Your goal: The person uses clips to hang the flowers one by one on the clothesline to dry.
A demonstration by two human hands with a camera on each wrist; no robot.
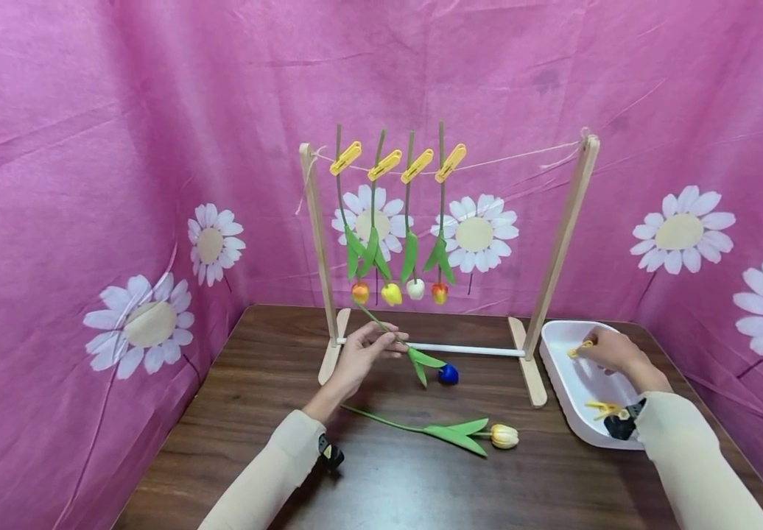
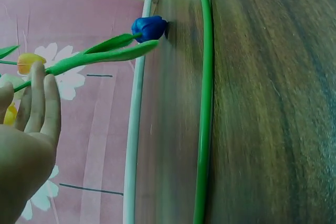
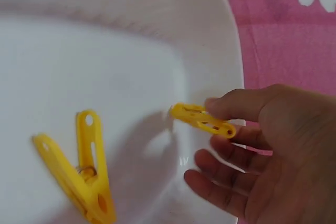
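Note:
My left hand [image 1: 367, 355] pinches the green stem of a blue tulip [image 1: 448, 374], held tilted above the table with its bloom low at the right. The same tulip [image 2: 149, 29] spans the left wrist view. Over the white tray [image 1: 557, 383], my right hand [image 1: 610, 353] pinches a yellow clothespin [image 3: 202, 120] between thumb and finger. Another yellow clothespin [image 3: 86, 177] lies on the tray floor. A pale yellow-white tulip [image 1: 504, 436] lies on the table in front of the left hand.
A wooden frame [image 1: 570, 221] carries a string. Four yellow clothespins would exceed counting, so several yellow clothespins [image 1: 451, 163] hold tulips [image 1: 440, 294] upside down along its left part. A white bar [image 1: 468, 350] joins the feet. Pink cloth [image 1: 421, 66] surrounds the wooden table [image 1: 381, 478].

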